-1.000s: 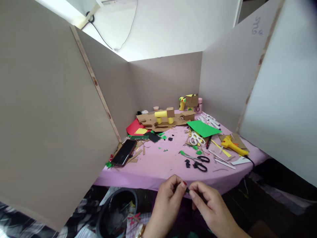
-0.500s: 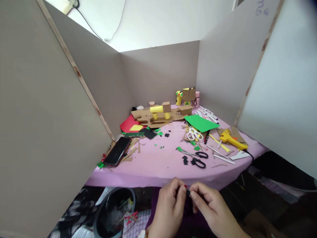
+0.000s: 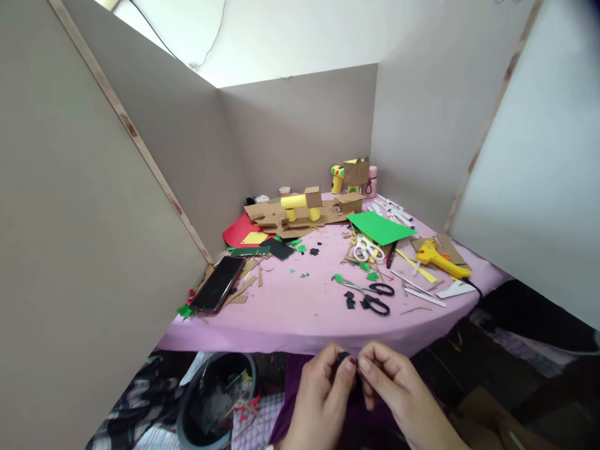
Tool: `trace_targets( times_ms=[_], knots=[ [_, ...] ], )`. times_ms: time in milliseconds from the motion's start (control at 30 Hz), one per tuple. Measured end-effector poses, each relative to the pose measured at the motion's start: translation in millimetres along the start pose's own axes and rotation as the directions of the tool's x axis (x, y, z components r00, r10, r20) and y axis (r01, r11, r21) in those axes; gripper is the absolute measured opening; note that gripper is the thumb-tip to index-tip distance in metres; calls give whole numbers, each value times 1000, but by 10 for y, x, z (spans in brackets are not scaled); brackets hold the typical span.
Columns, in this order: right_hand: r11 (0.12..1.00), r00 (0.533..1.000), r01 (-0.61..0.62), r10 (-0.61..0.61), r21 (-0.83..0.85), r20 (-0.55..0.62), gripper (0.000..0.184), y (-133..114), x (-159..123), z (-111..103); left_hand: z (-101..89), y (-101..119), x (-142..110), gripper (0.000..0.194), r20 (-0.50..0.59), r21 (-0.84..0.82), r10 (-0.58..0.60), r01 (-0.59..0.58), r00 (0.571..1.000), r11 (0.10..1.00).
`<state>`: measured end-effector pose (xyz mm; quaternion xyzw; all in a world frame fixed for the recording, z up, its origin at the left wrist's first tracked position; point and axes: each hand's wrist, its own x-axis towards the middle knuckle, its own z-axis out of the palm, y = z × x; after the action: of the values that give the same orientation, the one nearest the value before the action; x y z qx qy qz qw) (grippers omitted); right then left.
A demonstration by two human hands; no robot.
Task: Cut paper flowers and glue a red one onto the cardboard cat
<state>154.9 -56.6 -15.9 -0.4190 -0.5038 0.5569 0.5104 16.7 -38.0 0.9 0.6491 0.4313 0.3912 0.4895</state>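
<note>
My left hand [image 3: 323, 390] pinches a small black paper piece [image 3: 344, 357] between thumb and fingertips, just beyond the table's front edge. Close against it, my right hand [image 3: 396, 384] has thumb and index finger pressed together at the right side of the same piece. Most of the piece is hidden by the fingers. On the table beyond lie black-handled scissors [image 3: 364, 292] with small black paper scraps [image 3: 349, 300] beside them. A black paper flower shape [image 3: 314, 252] rests farther back.
A yellow-tube and cardboard figure [image 3: 294, 201] stands at the back. Right: white scissors [image 3: 362, 253], a green sheet [image 3: 382, 228], a yellow glue gun [image 3: 440, 261] with its cord. Left: a phone [image 3: 219, 284]. A bin [image 3: 185, 406] sits below; grey panels [image 3: 300, 125] surround the table.
The view has shifted, so the table scene sits higher and slightly left. Both hands stay together; the black piece shows more above my left thumb, its position between the fingers having changed.
</note>
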Motion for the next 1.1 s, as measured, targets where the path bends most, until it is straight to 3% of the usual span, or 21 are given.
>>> trace_targets(
  times_ms=[233, 433, 600, 733, 867, 933, 1033, 1100],
  knots=[
    [984, 998, 53, -49, -171, 27, 30, -16, 10, -33, 54, -75, 69, 33, 36, -298, -143, 147, 989, 943],
    [937, 994, 108, -101, -333, 37, 29, -59, -5, -50, 68, -59, 14, 30, 6, -164, -101, 101, 995, 981],
    [965, 997, 49, -31, -257, 75, 28, -47, -6, -35, 58, -91, 1, 31, -72, 4, -14, 15, 997, 1000],
    [978, 998, 25, -12, -209, 62, 30, -28, -2, -16, 59, -109, 7, 30, -34, -115, -73, 68, 997, 991],
    [981, 998, 24, -14, -193, 55, 32, -14, -2, 13, 40, -101, 18, 30, -53, -88, -30, 25, 998, 996],
    [992, 999, 6, -1, -126, 39, 32, 4, -1, 30, 33, -101, 36, 32, -36, -173, -67, 60, 997, 983],
    [1000, 999, -23, 23, 4, -41, 32, 60, 9, 52, 43, -130, 70, 34, 57, -445, -162, 171, 985, 879],
    [999, 996, -28, 32, 39, -81, 32, 105, 20, 58, 53, -157, 83, 33, 60, -502, -177, 183, 982, 845]
  ],
)
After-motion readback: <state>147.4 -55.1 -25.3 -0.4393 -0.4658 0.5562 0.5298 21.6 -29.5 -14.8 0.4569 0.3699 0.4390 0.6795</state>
